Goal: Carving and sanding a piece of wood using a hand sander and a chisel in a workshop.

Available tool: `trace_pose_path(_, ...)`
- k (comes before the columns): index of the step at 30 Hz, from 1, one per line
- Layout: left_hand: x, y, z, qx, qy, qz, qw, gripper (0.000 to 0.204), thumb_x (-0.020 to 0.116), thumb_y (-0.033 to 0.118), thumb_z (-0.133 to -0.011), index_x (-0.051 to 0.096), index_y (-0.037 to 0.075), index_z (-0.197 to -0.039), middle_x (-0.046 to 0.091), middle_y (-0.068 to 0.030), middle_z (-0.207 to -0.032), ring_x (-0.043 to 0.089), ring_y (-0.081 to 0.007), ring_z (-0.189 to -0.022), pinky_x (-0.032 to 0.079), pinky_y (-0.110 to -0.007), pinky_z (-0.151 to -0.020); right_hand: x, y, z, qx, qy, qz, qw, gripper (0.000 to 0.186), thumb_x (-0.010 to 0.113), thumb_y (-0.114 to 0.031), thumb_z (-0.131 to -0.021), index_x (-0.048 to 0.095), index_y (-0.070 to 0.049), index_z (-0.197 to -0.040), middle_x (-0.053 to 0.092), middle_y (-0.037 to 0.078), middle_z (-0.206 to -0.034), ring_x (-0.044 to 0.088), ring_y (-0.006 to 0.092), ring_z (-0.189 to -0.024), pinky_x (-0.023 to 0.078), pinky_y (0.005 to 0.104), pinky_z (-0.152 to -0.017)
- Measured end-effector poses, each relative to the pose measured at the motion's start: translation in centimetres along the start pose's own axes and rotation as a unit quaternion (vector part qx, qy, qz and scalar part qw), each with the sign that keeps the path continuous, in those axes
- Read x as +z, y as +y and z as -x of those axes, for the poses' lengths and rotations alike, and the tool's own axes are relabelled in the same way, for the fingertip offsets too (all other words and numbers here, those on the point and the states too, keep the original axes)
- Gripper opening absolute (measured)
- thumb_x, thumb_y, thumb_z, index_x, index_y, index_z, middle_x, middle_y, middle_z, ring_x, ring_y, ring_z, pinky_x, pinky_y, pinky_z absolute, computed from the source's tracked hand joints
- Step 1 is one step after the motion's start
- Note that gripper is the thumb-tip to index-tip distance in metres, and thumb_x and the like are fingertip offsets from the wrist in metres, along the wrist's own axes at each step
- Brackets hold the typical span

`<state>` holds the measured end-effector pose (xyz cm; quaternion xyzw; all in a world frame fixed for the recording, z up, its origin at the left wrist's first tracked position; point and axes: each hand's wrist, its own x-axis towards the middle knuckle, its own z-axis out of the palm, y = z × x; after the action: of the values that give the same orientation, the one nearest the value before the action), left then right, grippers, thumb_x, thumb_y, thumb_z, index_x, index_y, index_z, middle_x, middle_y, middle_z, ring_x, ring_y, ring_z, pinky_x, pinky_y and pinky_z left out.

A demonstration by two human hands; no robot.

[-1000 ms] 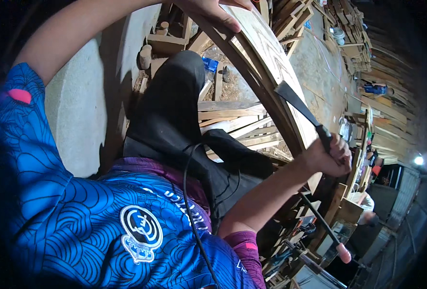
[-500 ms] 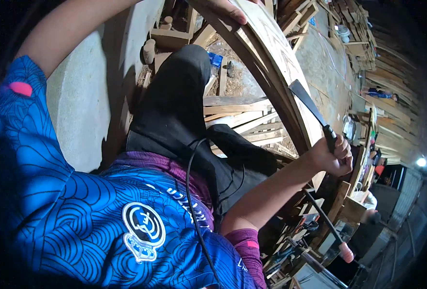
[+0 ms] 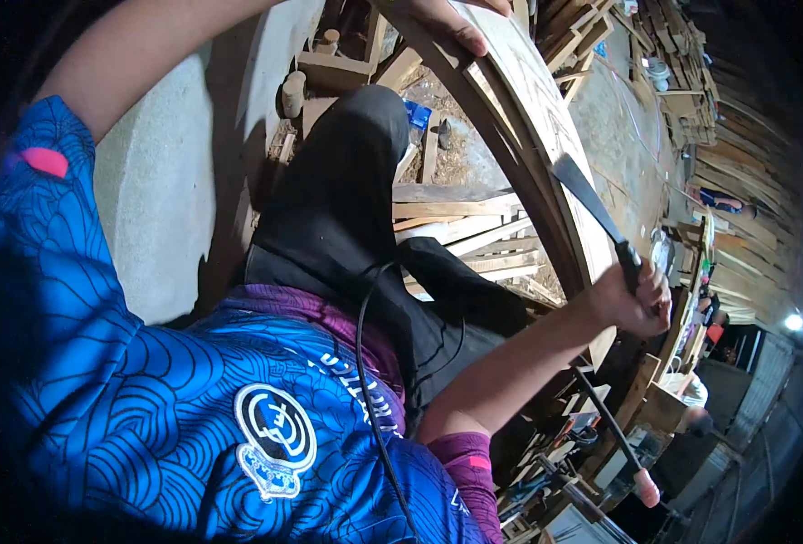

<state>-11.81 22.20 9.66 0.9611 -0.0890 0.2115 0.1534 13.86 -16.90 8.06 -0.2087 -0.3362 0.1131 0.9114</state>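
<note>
Shifted slightly rightward in view, a long knife (image 3: 596, 205), gripped in the right hand (image 3: 639, 306), crosses the pale curved plank (image 3: 530, 91), whose upper end the left hand (image 3: 448, 22) clasps, apparently for steadiness.

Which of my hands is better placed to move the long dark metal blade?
Probably your right hand: it grips the black handle of the long dark metal blade. Your left hand is on the long pale wooden board.
</note>
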Motion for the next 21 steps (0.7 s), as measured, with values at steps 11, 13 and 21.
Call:
trace_pose_path(11,-0.7,0.9,-1.0,-0.016,-0.03,-0.024,0.999,0.063,0.08,0.056,-0.077,0.077,0.001,-0.109,0.068,-0.0124,-0.093,0.064,-0.0236,-0.08,0.053,-0.036,-0.066,-0.2,0.6,-0.2,0.002,0.053,-0.003,0.999,0.025,0.06,-0.023,-0.081,0.043,-0.017,-0.064,0.037,-0.005,-0.057,0.038,0.0101,-0.053,0.039,0.0285,-0.063)
trace_pose_path(13,-0.4,0.6,-0.4,0.004,-0.014,0.024,1.0,0.063,0.08,0.058,-0.077,0.077,0.001,-0.105,0.067,-0.0113,-0.091,0.063,-0.0231,-0.078,0.052,-0.036,-0.065,0.3,1.5,-0.6,0.012,0.009,0.011,1.0,0.025,0.059,-0.022,-0.082,0.042,-0.018,-0.064,0.036,-0.006,-0.057,0.037,0.0099,-0.053,0.039,0.0287,-0.063)
trace_pose_path(21,-0.5,0.8,-1.7,0.02,-0.011,0.019,1.0,0.059,0.08,0.054,-0.077,0.077,0.005,-0.11,0.072,-0.0129,-0.101,0.066,-0.0249,-0.083,0.055,-0.036,-0.072,-6.3,-7.7,-0.2,-0.039,0.084,-0.02,0.996,0.025,0.059,-0.023,-0.076,0.042,-0.018,-0.059,0.041,-0.006,-0.053,0.041,0.0108,-0.048,0.04,0.0269,-0.057)
